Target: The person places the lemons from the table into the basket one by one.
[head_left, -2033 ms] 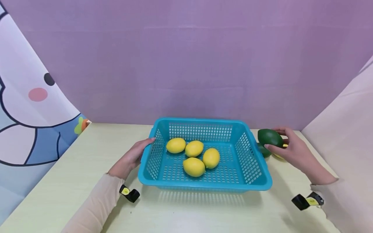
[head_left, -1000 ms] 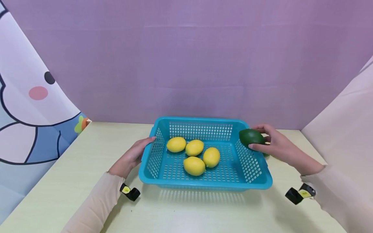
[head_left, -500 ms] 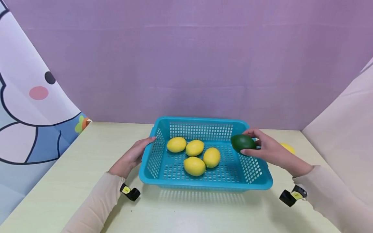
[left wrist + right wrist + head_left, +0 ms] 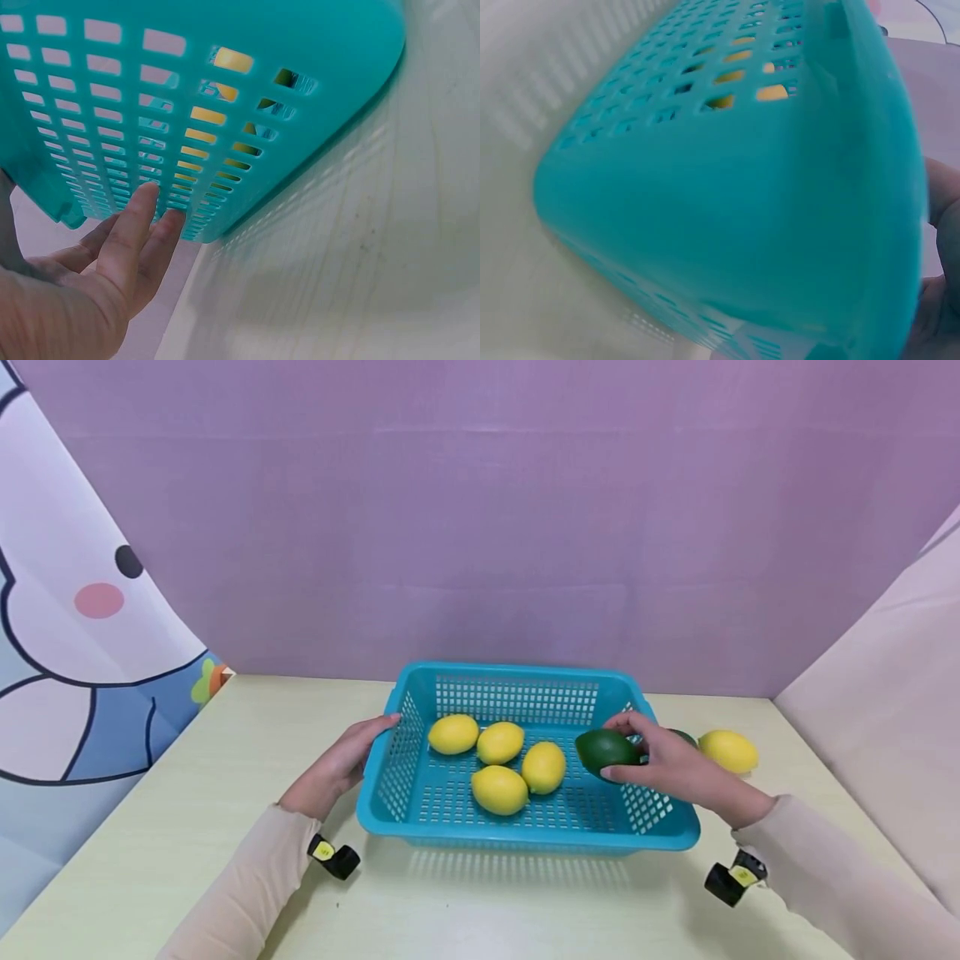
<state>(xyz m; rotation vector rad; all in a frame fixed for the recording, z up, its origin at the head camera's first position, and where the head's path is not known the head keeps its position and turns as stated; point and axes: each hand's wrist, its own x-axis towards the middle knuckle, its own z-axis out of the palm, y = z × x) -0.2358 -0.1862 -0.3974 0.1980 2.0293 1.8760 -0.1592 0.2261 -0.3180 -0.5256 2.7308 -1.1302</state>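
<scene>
A turquoise plastic basket (image 4: 525,838) with perforated walls stands mid-table, several yellow lemons (image 4: 499,789) on its floor. My left hand (image 4: 341,764) holds its left side, thumb at the rim. In the left wrist view, the fingers (image 4: 126,240) of that hand lie against the outer wall. A dark green avocado (image 4: 604,753) is in the grip of my right hand (image 4: 667,764), over the right part of the basket; whether it touches the floor there, I cannot tell. Only part of the right hand (image 4: 941,255) shows beyond the rim in the right wrist view.
Right of the basket lies another yellow lemon (image 4: 729,751) on the pale table (image 4: 465,914). Beside it a second dark green fruit (image 4: 684,737) is mostly hidden by my right hand. A purple cloth (image 4: 510,527) hangs behind the table.
My right hand has carried the avocado leftward from right of the basket, across the rim and lower over its inside. The lemon outside has come into fuller view. My left hand has stayed put.
</scene>
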